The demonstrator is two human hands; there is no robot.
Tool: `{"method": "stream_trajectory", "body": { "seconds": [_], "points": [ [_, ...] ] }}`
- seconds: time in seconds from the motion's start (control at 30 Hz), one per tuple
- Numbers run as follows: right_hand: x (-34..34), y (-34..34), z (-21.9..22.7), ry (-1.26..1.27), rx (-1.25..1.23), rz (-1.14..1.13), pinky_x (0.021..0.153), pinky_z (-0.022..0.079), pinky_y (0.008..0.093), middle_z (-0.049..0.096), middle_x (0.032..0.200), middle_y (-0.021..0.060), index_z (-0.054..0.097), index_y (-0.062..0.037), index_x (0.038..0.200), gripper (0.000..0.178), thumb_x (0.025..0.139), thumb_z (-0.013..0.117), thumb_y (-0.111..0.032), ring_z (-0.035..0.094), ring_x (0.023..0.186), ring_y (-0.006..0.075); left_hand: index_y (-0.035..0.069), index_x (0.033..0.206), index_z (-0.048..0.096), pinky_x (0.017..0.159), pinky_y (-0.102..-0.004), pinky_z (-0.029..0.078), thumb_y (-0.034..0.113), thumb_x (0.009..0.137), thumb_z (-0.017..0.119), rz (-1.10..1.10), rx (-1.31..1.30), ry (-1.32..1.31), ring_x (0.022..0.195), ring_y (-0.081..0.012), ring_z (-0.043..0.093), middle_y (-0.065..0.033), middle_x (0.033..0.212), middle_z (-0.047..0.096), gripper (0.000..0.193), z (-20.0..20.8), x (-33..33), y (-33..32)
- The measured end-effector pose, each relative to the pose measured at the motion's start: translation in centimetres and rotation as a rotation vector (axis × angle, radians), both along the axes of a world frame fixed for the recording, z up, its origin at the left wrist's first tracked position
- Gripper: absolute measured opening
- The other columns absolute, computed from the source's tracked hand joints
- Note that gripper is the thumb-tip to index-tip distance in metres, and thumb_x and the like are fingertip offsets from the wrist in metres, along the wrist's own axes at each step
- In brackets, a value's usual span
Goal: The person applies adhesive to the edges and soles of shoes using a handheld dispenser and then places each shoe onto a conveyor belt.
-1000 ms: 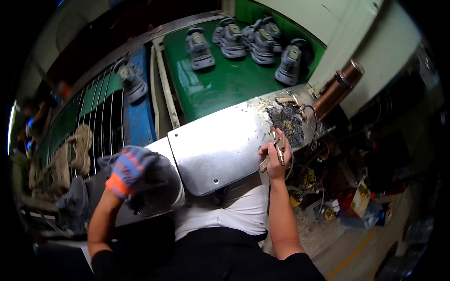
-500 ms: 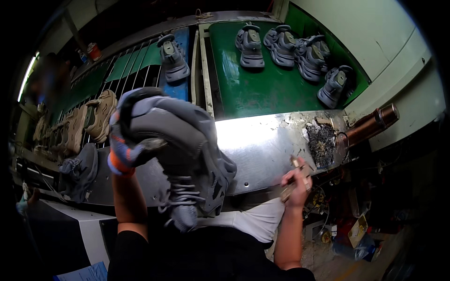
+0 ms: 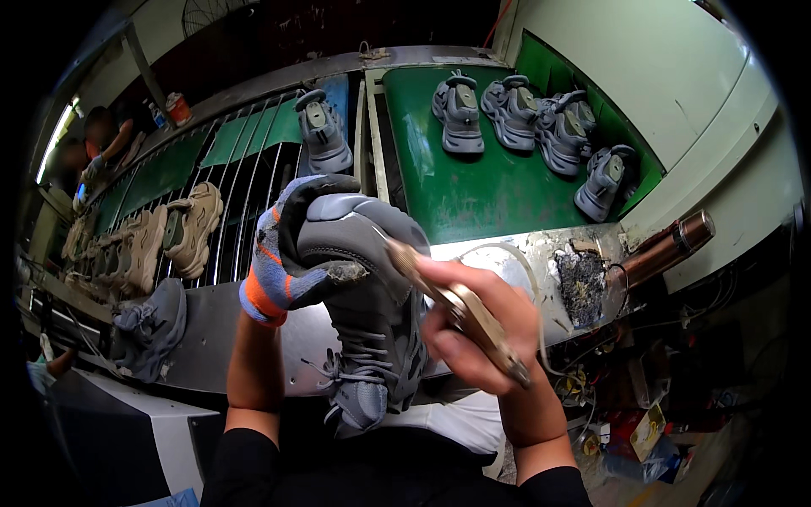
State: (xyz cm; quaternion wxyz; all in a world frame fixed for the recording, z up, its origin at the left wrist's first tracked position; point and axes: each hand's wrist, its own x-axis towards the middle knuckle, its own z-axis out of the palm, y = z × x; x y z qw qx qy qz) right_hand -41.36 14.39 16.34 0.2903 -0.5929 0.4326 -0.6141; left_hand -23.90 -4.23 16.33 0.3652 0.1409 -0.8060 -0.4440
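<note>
My left hand [image 3: 291, 253], in a grey-blue and orange glove with dark worn fingers, is closed around the rounded toe end of a grey sneaker [image 3: 359, 262]. Its grey laces hang loosely toward my body. In my bare right hand [image 3: 494, 325] is a beige-handled tool [image 3: 477, 321] with metal parts and a narrow tip. That tip is at the shoe's upper, close to the seam; whether it touches cannot be made out. Another dark grey shoe [image 3: 152, 325] lies on the metal ledge [image 3: 207, 338] to my left.
Several grey sneakers [image 3: 460, 118] stand on the green belt [image 3: 439, 194] ahead, and one sneaker [image 3: 323, 135] on the blue strip. Tan shoes [image 3: 193, 232] line the rack at left. A copper-coloured flask [image 3: 676, 237] lies right, beside a dark crusty patch [image 3: 581, 283]. People work far left.
My right hand has risen from low on the right to the shoe, bringing the tool against or near its upper. My left hand and the sneaker have shifted rightward.
</note>
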Motion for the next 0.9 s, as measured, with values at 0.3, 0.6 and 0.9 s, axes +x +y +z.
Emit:
{"method": "stream_trajectory", "body": {
  "seconds": [0.3, 0.6, 0.9],
  "points": [
    [0.4, -2.5, -4.5, -0.39, 0.037, 0.009, 0.057, 0.042, 0.0204, 0.058, 0.069, -0.0004, 0.051, 0.0054, 0.132, 0.049, 0.085, 0.059, -0.006, 0.051, 0.058, 0.0053, -0.002, 0.126, 0.052, 0.095, -0.0335, 0.045, 0.05, 0.069, 0.076, 0.025, 0.006, 0.064, 0.11, -0.0208, 0.059, -0.0119, 0.115, 0.061, 0.081, -1.5, -0.6, -2.7],
    [1.1, -1.9, -9.4, -0.526, -0.049, 0.023, 0.054, 0.043, 0.0225, 0.056, 0.063, 0.0021, 0.048, 0.0085, 0.131, 0.049, 0.085, 0.057, -0.006, 0.053, 0.056, 0.0084, -0.002, 0.128, 0.051, 0.093, -0.0326, 0.047, 0.058, 0.07, 0.074, 0.041, 0.031, 0.088, 0.106, -0.0199, 0.06, -0.011, 0.113, 0.062, 0.087, -3.1, -0.7, -4.6],
    [1.9, 0.5, -14.3, -0.365, -0.025, -0.014, 0.049, 0.042, 0.0259, 0.049, 0.06, 0.0034, 0.044, 0.0077, 0.133, 0.049, 0.089, 0.057, -0.009, 0.047, 0.05, 0.0114, -0.002, 0.127, 0.053, 0.097, -0.0319, 0.044, 0.04, 0.073, 0.071, 0.002, 0.063, 0.142, 0.109, -0.0192, 0.058, -0.0106, 0.116, 0.062, 0.071, -3.9, -1.2, -5.5]
  ]
}}
